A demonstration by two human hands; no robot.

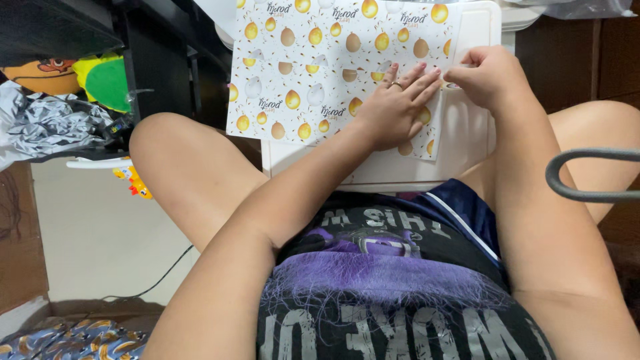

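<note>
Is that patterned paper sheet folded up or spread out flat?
Mostly spread flat: the patterned paper sheet lies open across the white board, pressed down by the left hand.

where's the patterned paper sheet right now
In the head view the patterned paper sheet lies top centre on the white board across the person's lap, with the left hand flat on its right part and the right hand at its right edge.

My left hand (395, 107) presses flat on patterned paper (320, 60), upper centre; my right hand (490, 73) pinches its edge.
</note>
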